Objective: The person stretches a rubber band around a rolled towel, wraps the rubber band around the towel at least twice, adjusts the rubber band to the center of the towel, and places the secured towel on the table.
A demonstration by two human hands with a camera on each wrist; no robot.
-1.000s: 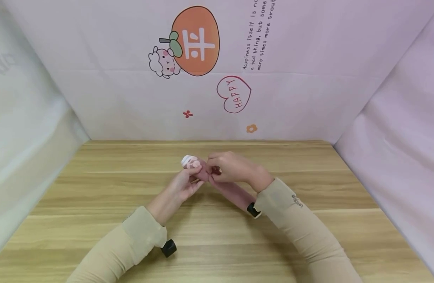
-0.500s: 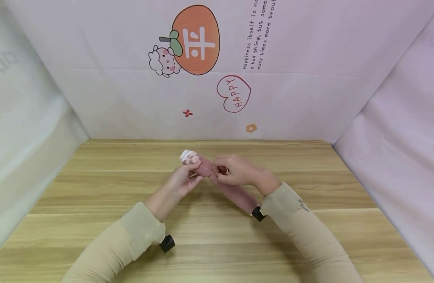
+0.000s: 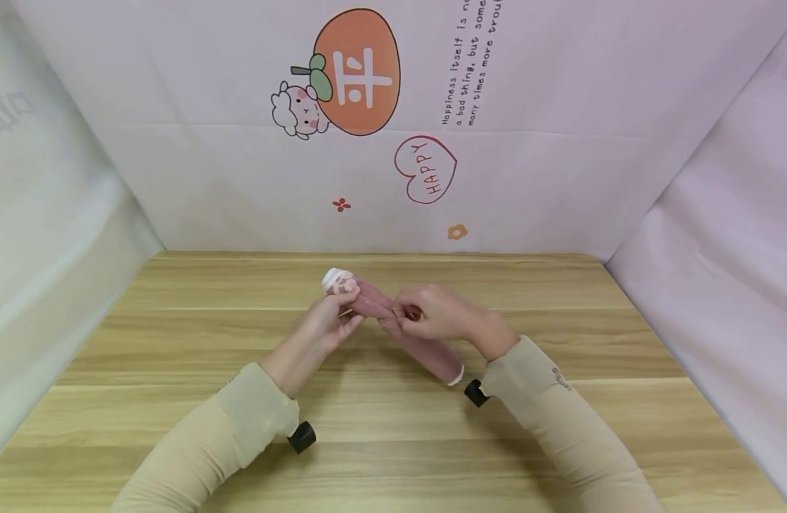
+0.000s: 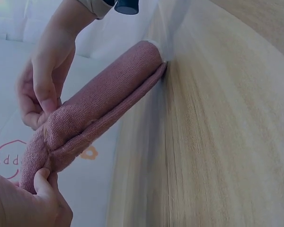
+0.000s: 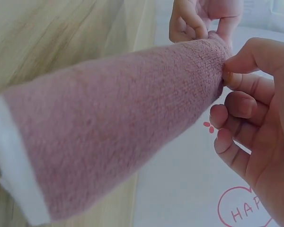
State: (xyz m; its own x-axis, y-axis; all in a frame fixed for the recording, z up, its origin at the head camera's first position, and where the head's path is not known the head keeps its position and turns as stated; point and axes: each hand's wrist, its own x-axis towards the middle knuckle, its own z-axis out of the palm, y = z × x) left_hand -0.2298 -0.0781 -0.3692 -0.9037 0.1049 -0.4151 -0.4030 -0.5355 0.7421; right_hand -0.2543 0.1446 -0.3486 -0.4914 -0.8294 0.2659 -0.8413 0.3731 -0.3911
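A dusty-pink towel (image 3: 431, 354), rolled into a tube with white edges, is bent near its middle. My left hand (image 3: 322, 324) pinches its far-left part, where a pale pattern and white trim show. At the bend, the thumb and fingertips of my right hand (image 3: 438, 313) pinch the cloth. The left wrist view shows the roll (image 4: 109, 87) with a folded flap along one side, its far end at the wooden surface, and my left hand (image 4: 33, 203) at its near end. In the right wrist view, the thumb and index finger of my right hand (image 5: 260, 94) grip the towel's edge.
The wooden table (image 3: 380, 456) stretches beneath both arms. A white printed cloth (image 3: 534, 185) hangs behind it, with more white cloth on both sides. A small black piece (image 3: 302, 437) sits at the left cuff and another black piece (image 3: 477, 392) at the right cuff.
My right hand has shifted a little to the right, and my left hand slightly left. More pink cloth shows between them. The roll's white lower end has come out from behind the right cuff.
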